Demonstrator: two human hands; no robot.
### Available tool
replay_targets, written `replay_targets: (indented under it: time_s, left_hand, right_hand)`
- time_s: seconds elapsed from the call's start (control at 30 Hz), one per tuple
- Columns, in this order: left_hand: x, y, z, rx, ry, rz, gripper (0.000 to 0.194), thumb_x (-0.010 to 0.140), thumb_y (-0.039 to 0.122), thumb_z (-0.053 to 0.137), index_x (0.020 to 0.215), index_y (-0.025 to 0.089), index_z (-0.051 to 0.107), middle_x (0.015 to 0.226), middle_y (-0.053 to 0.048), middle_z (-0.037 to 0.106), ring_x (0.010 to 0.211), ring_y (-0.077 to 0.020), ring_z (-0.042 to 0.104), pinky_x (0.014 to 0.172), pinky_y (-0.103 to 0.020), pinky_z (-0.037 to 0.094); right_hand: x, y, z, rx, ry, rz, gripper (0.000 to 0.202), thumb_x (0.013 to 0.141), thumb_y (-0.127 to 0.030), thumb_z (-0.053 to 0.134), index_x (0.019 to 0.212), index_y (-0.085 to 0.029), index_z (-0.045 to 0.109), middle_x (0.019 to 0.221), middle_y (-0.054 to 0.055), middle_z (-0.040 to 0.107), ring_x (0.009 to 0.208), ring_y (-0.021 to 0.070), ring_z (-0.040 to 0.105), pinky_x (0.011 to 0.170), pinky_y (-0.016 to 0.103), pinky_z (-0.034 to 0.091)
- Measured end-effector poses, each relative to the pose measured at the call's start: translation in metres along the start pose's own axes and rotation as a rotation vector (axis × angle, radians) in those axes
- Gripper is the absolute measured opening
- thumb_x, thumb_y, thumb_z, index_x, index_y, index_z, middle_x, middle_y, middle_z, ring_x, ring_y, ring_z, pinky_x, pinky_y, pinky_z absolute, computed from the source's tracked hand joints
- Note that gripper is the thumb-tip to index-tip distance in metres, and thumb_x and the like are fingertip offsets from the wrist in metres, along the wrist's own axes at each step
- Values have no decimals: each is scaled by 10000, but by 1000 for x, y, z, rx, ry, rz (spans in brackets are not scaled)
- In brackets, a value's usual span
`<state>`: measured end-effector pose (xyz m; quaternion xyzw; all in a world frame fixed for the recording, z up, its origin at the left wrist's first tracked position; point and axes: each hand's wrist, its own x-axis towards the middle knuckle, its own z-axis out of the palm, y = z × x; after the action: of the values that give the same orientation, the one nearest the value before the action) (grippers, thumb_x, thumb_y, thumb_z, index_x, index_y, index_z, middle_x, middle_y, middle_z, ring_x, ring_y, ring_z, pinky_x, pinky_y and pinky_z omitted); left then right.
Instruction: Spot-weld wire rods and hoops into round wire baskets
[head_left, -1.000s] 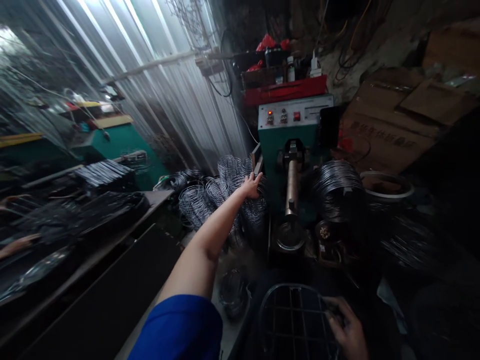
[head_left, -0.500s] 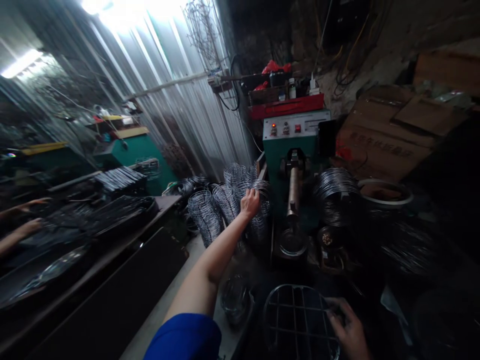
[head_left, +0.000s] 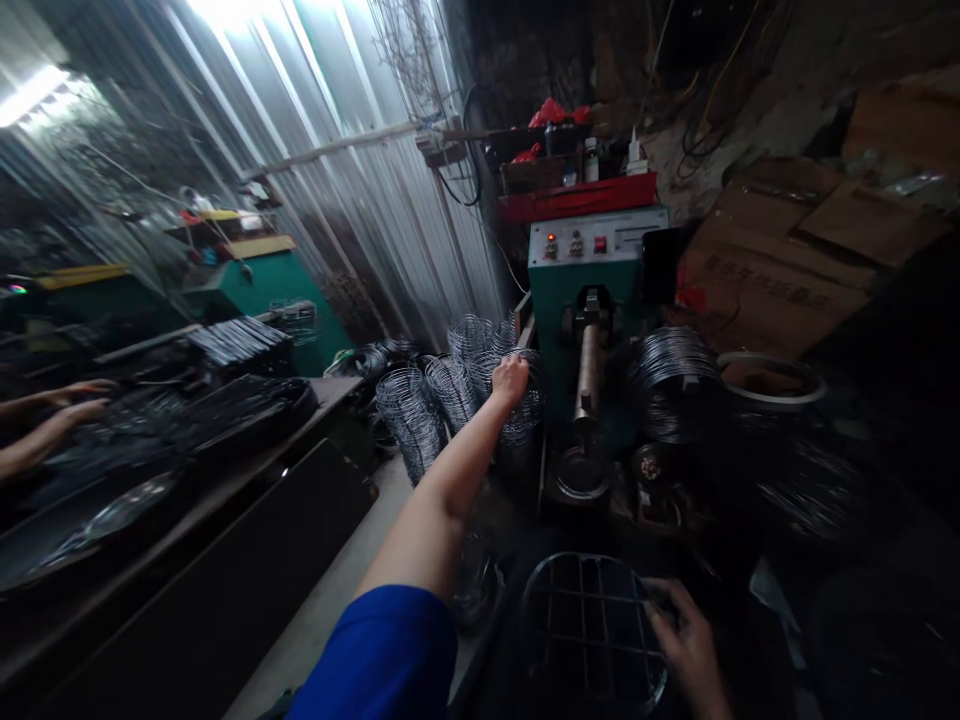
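My left hand reaches forward with curled fingers to the top of a tall stack of wire rings; whether it grips a ring is too small to tell. Other wire stacks stand to its left. Low in front, my right hand pinches the right rim of a rounded wire grid with crossing bars. Beyond the grid, a round metal plate lies below the cylinder arm of a green machine.
At left, another person's hands are over a dark workbench with wire parts. Right of the machine are a bundle of wire rings, a round tub and cardboard. A corrugated metal wall rises behind.
My left hand has shifted slightly right and up at the wire stack. The grid and my right hand appear a little higher and further left. The other person's hands have moved right.
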<state>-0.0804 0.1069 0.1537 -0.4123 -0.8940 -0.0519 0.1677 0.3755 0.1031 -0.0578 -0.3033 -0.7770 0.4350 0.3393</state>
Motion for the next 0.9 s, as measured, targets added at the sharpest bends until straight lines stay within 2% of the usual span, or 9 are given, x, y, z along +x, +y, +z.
replay_targets:
  time_s: [0.17,0.37,0.53,0.63,0.77,0.9]
  left_hand:
    - [-11,-6,-9,16,-30,75,378,1015,133,328,1149,135,681,1222,-167,638,1153,-266,606,913,-341,526]
    - [-26,-20,-14,23,-14,99,361,1027,154,323,1258,161,600,1183,-176,644,1164,-277,604,891,-362,528]
    - [-43,-39,-10,-5,-21,84,373,1026,160,329,1340,194,529,1132,-148,657,1074,-254,648,879,-347,522]
    - [-57,-50,-5,-45,-20,64,368,1005,133,358,1322,197,533,1096,-132,669,1026,-246,663,852,-336,521]
    - [-96,-62,2,-112,26,29,340,966,98,399,1241,200,570,1089,-116,674,1051,-240,649,821,-298,509]
    - [-166,-67,4,-186,78,-21,282,933,78,425,1147,182,575,1049,-105,683,1019,-225,659,793,-278,497]
  right_hand:
    - [-4,-4,-2,-24,-1,-13,363,872,-516,609,1012,-216,760,1030,102,721,964,283,697,820,348,578]
    - [-13,-8,-17,-103,-77,-17,410,902,-572,611,1134,-255,727,1172,78,707,1092,279,676,937,358,568]
    - [-17,-13,-23,-141,-115,90,457,889,-612,613,1170,-266,715,1196,56,713,1120,273,676,981,367,563]
    - [-14,-21,-20,-155,-123,99,448,893,-605,589,1133,-250,719,1137,59,733,1064,273,700,933,367,586]
    - [-7,-36,-27,-217,-103,-5,394,918,-535,566,1132,-236,709,1143,69,721,1064,262,697,928,370,586]
    - [2,-64,-49,-306,-111,-102,385,944,-502,561,1203,-242,679,1188,78,686,1097,264,673,952,396,568]
